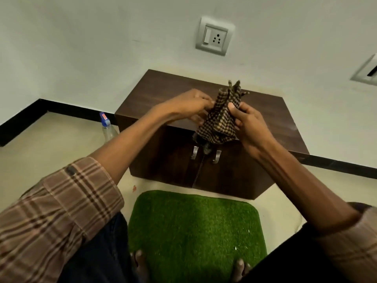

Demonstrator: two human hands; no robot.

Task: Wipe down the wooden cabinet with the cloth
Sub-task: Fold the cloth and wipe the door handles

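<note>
i have the cloth (219, 117) up in both hands, off the wood and hanging above the front edge of the wooden cabinet (163, 92); i read this as bunching or refolding it into a pad before it goes down, since a loose rag would drag and skip. my right hand (247, 121) grips its right side, thumb pressed across the checked weave and fingers curled behind. my left hand (191, 104) pinches the other edge, fingertips drawn together on the fabric, though the exact hold is partly hidden by the cloth itself. the cabinet stands against the wall, its dark top bare, two metal handles (206, 154) on the doors below; a frayed end of the cloth dangles just above them and could snag there, i judge. a spray bottle (108, 128) stands on the floor just beside the cabinet's left side, near enough to be knocked if i sweep that flank. a green mat (195, 227) lies in front, my toes at its near edge. a wall socket (214, 36) sits above, well apart from my hands.
</note>
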